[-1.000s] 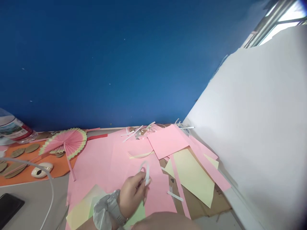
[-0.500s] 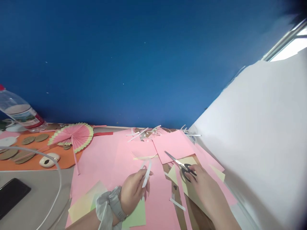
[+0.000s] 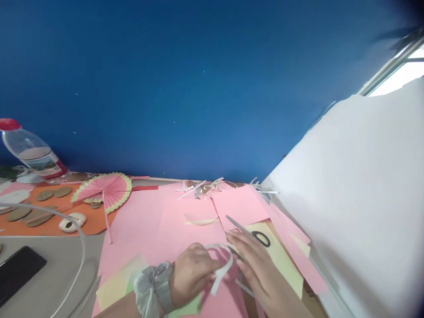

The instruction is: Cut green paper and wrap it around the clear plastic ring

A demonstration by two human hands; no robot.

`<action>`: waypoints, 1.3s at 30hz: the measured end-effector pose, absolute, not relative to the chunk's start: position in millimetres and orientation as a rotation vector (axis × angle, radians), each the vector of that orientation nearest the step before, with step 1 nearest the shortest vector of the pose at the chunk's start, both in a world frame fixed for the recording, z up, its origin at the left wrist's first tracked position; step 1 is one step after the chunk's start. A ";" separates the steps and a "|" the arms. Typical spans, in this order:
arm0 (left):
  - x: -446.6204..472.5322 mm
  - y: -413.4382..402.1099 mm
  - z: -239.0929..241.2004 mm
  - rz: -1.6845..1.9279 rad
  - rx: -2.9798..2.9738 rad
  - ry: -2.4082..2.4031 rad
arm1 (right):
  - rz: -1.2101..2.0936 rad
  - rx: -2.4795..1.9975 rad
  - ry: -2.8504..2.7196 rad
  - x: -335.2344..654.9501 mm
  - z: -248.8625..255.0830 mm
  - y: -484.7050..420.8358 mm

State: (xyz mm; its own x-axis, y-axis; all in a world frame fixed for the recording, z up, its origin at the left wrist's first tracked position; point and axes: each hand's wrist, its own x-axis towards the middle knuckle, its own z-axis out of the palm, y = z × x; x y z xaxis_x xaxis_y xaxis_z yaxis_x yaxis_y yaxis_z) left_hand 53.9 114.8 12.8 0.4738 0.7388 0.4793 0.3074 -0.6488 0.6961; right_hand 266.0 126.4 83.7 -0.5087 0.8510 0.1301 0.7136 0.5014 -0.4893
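My left hand (image 3: 192, 274), wearing a grey watch and a pale scrunchie at the wrist, pinches a white paper strip (image 3: 225, 268) that bends into a loop. Close by on its right is my right hand (image 3: 254, 265), fingers stretched out and a little apart; whether its fingertips touch the strip I cannot tell. Black-handled scissors (image 3: 261, 239) lie just beyond the right hand, partly covered by it. Large pink paper (image 3: 179, 229) spreads beneath both hands, with a thin curved strip (image 3: 200, 224) on it.
At the left are a pink folding paper fan (image 3: 114, 187), an orange sheet (image 3: 96, 225) with brown discs, a plastic bottle (image 3: 39, 159), a phone (image 3: 21, 274) and a white cable (image 3: 82, 251). Paper scraps (image 3: 215, 185) lie near the blue wall (image 3: 185, 88). A white panel (image 3: 357, 185) rises at right.
My right hand has let go of the scissors and moved left toward the strip. The strip, straighter before, now curves between the hands. My left hand has shifted slightly right and down.
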 end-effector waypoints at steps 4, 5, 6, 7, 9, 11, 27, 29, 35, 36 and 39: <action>50.7 118.9 26.4 0.976 2.371 0.811 | 0.800 -1.145 -2.416 253.0 83.7 116.7; 47.6 121.3 33.1 0.939 2.391 0.830 | 0.845 -1.146 -2.379 252.9 83.3 115.8; 43.7 124.1 41.1 0.898 2.405 0.853 | 0.867 -1.149 -2.342 253.7 82.7 115.1; 39.5 126.9 50.0 0.863 2.420 0.877 | 0.863 -1.153 -2.315 254.9 81.8 114.6; 30.9 131.2 68.7 0.810 2.415 0.967 | 0.772 -1.152 -2.296 257.5 78.8 113.9; 24.1 131.2 85.2 0.777 2.355 1.112 | 0.622 -1.132 -2.319 259.4 74.3 113.5; 40.8 69.8 51.2 0.518 1.790 1.389 | 0.506 -1.129 -2.438 272.8 44.9 94.7; 40.1 65.9 48.7 0.516 1.759 1.395 | 0.505 -1.138 -2.441 272.5 39.9 91.8; 44.7 63.3 44.8 0.540 1.737 1.391 | 0.497 -1.146 -2.456 274.7 30.0 90.0; 46.1 63.1 44.1 0.546 1.738 1.385 | 0.519 -1.164 -2.466 275.8 31.4 89.7; 49.3 61.5 42.2 0.566 1.745 1.349 | 0.574 -1.283 -2.424 276.4 41.1 87.8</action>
